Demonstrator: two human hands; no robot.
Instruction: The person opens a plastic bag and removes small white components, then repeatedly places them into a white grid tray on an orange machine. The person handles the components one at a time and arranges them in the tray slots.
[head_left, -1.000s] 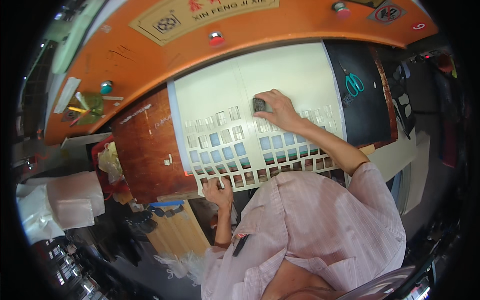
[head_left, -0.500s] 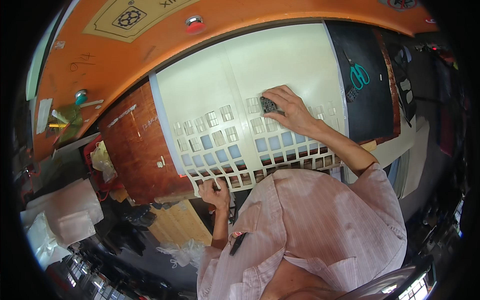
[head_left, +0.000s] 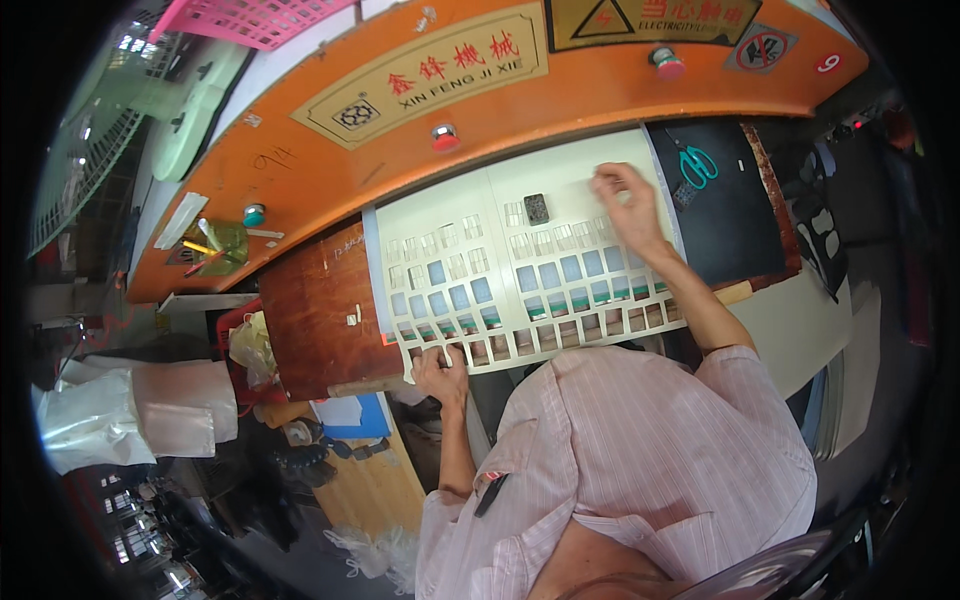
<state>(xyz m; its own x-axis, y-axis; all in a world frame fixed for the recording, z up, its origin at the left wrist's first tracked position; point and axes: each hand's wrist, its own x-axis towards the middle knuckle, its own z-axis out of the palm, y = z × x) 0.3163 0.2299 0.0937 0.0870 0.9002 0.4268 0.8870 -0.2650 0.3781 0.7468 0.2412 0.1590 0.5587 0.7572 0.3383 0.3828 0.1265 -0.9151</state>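
Note:
A pale sheet [head_left: 560, 165] lies on the work surface, with rows of rectangular cut-outs toward its near edge. Some cut-outs show blue beneath, and others still hold their pale pieces. My left hand [head_left: 440, 375] is closed on the sheet's near left edge, fingers curled over it. On the sheet, right of centre at the head of the rows, sits a small dark rectangular die [head_left: 537, 208] with a speckled top. My right hand [head_left: 632, 210] is to the right of the die, apart from it, above the sheet. Its bent fingers are slightly blurred and hold nothing I can see.
Behind the sheet stands an orange machine beam [head_left: 390, 120] with a red button [head_left: 445, 138]. Teal-handled scissors [head_left: 697, 165] lie on a black board [head_left: 725, 230] at the right. A reddish-brown board [head_left: 315, 310] is at the left. A pink basket [head_left: 255, 20] hangs over the upper left.
My right hand has let go of the die and moved right, leaving it on the sheet. My left hand stays at the sheet's edge. The view has tilted up to show more of the machine.

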